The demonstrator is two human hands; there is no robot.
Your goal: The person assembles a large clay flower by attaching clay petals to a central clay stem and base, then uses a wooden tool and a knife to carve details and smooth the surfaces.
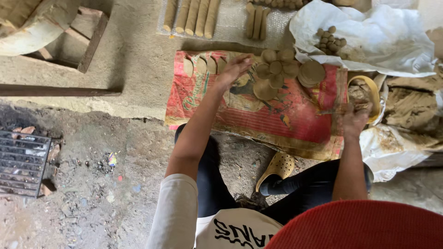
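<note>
My left hand [234, 69] reaches out over a red printed sack [258, 115] spread on the floor, its fingers touching the sack beside a row of small flat clay petals [203, 65]. Just to its right lies a clay flower [275, 71] made of round discs, with a stack of flat clay discs [311, 74] beside it. My right hand [354, 117] is muddy and holds a thin stick-like tool [334, 110] next to a yellow bowl [371, 90] of wet clay.
Clay rolls [194, 17] lie on bubble wrap at the back. Small clay balls [330, 40] sit on a white sack [369, 37]. A lump of clay [408, 106] is at right. A metal grate [20, 161] is at left, a yellow clog [277, 168] near my legs.
</note>
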